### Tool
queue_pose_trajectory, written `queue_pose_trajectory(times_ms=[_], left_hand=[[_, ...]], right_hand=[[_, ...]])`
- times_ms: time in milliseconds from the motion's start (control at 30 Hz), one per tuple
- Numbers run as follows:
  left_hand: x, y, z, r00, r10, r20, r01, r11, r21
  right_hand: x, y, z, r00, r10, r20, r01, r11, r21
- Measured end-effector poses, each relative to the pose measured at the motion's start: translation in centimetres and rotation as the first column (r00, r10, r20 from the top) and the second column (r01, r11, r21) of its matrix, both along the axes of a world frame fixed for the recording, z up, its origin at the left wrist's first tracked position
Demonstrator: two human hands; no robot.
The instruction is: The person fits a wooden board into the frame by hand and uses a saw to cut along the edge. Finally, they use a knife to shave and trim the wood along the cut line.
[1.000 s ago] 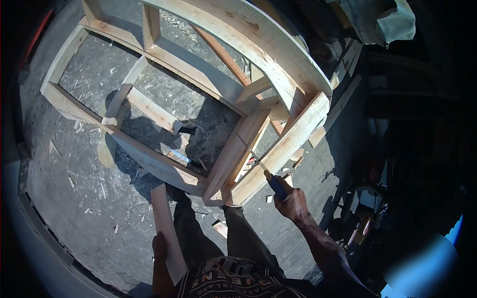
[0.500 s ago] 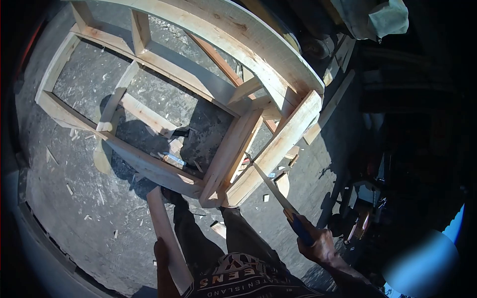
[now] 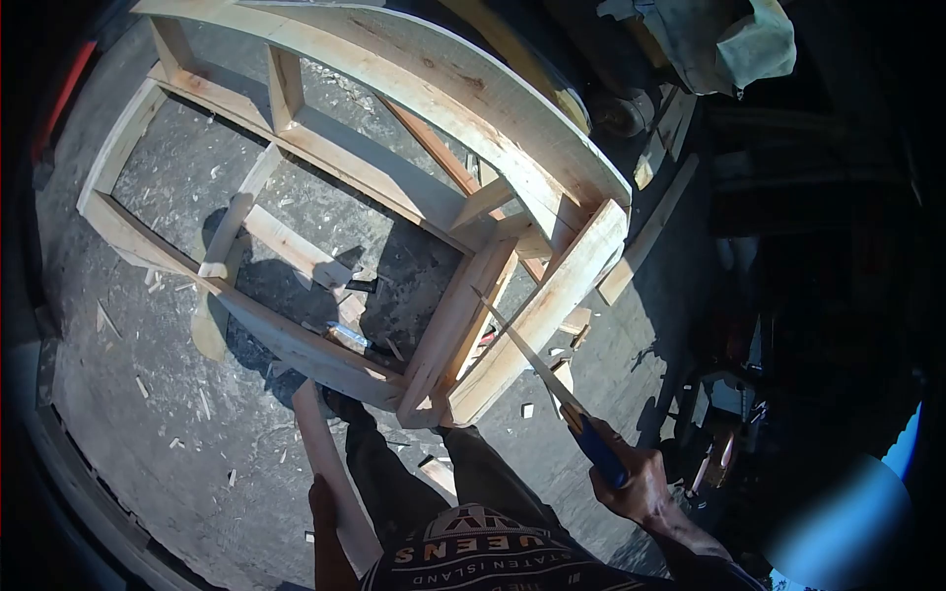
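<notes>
My right hand (image 3: 636, 483) is closed round the blue and yellow handle of a handsaw (image 3: 537, 366). Its thin blade points up and left, crossing over the pale end board of a wooden frame (image 3: 581, 271) in this view. At lower left, my left hand (image 3: 322, 507) grips the edge of a loose wooden board (image 3: 330, 463), held slanting beside my leg. The big frame stands just in front of my feet, with curved upper rails and several crosspieces.
Wood offcuts and chips lie over the concrete floor (image 3: 148, 433). Inside the frame are a loose plank (image 3: 296, 246) and a blue-and-white tube-like item (image 3: 347, 336). A long board (image 3: 650, 231) lies right of the frame. Dark clutter fills the shaded right side.
The saw's tip has shifted left and up across the frame's end. My right hand stays nearly in place, and the left still holds the board. The view has shifted slightly.
</notes>
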State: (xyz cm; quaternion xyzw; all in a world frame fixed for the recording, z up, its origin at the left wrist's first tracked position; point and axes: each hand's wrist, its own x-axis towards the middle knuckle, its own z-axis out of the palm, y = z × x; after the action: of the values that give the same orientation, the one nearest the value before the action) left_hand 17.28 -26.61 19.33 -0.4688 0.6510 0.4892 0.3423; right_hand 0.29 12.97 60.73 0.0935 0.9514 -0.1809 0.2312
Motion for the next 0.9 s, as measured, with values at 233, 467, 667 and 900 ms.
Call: queue_pose_trajectory(times_ms=[233,467,667,900], left_hand=[[0.9,1.8,-0.4,0.937,-0.347,0.041,0.349,0.934,-0.082],[0.4,1.4,1.1,0.966,-0.243,0.089,0.242,0.970,0.024],[2.6,-0.1,-0.7,0.988,-0.151,0.028,0.151,0.988,-0.019],[1.1,0.1,2.2,0.995,0.037,0.094,-0.052,0.985,0.165]], right_hand=[[-1.2,2.8,0.1,0.997,0.082,0.004,-0.082,0.982,0.172],[-2.1,3.6,-6.5,0.997,0.075,-0.022,-0.070,0.981,0.182],[-2.1,4.3,-9.0,0.998,-0.010,-0.054,0.020,0.984,0.175],[-1.3,1.5,-1.9,0.998,0.062,0.007,-0.062,0.978,0.198]])
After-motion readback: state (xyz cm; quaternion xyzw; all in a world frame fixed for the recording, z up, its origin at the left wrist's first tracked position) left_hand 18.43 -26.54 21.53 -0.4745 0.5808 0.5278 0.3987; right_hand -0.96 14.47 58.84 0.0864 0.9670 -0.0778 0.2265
